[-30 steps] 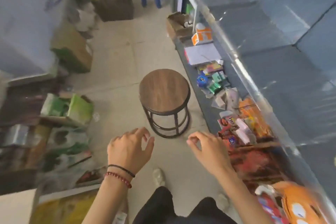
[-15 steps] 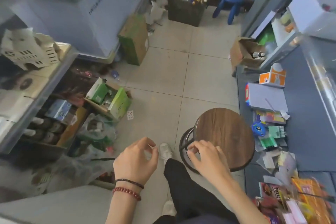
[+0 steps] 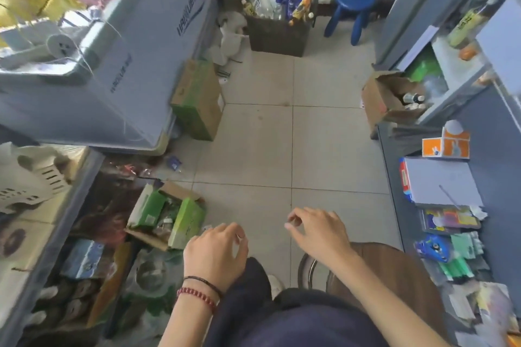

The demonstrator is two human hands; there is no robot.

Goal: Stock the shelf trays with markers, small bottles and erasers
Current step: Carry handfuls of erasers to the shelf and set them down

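Grey floor tiles (image 3: pixel 253 135) stretch beneath a person's left hand (image 3: pixel 215 255) and right hand (image 3: pixel 318 231), both loosely curled and holding nothing. Small bottles (image 3: pixel 412 99) stand in an open cardboard box (image 3: pixel 375 98) at far right, beside the shelf (image 3: pixel 496 132).

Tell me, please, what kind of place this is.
Probably a small shop, seen from its aisle: a chest freezer, a display shelf laid with stationery packs, and a box of drink bottles on the tiled floor.
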